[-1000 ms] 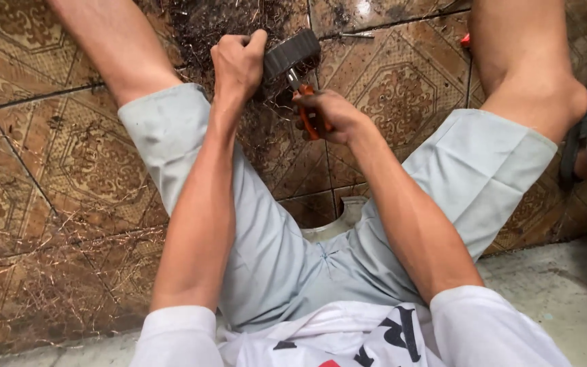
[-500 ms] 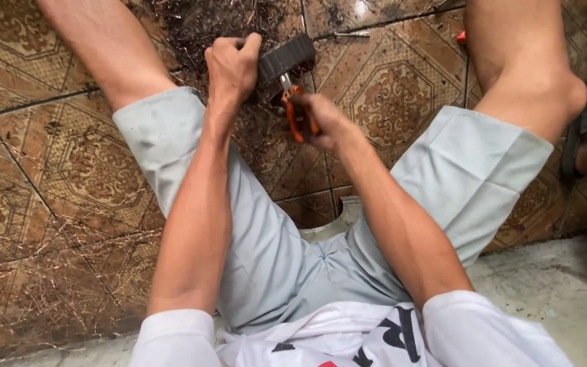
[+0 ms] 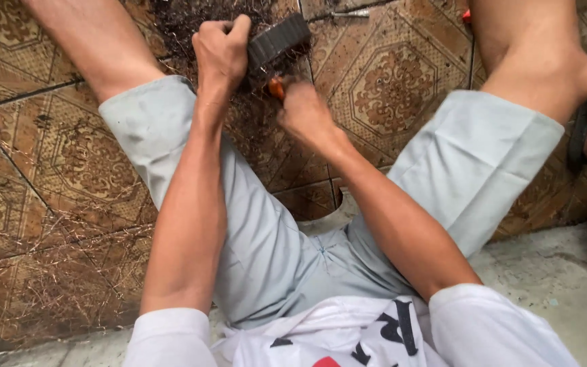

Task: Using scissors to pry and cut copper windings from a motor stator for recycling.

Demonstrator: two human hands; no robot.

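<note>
Since half a second ago, the right hand (image 3: 305, 112) has slid up and toward the left hand (image 3: 220, 51), and less of the orange-handled tool (image 3: 276, 87) now shows past its knuckles. That hand is curled shut around the tool; only a short orange stub pokes out at the top, and its working end cannot be made out because the hand is blurred.

The left hand is a closed fist, gripping one end of a dark ribbed rectangular block (image 3: 278, 39) that juts out to the right, tilted upward. The block sits just above the right hand, close to the orange stub; whether they touch cannot be told.

Both hands work over a pile of dark wiry fibres (image 3: 191, 17) lying on the brown patterned floor tiles (image 3: 392, 85), between the person's spread legs in pale grey shorts (image 3: 266, 245). Thin dry strands (image 3: 28, 285) are scattered over the tiles at the lower left. A small grey metal rod (image 3: 349, 13) lies on the tiles near the top edge, well apart from the hands.
</note>
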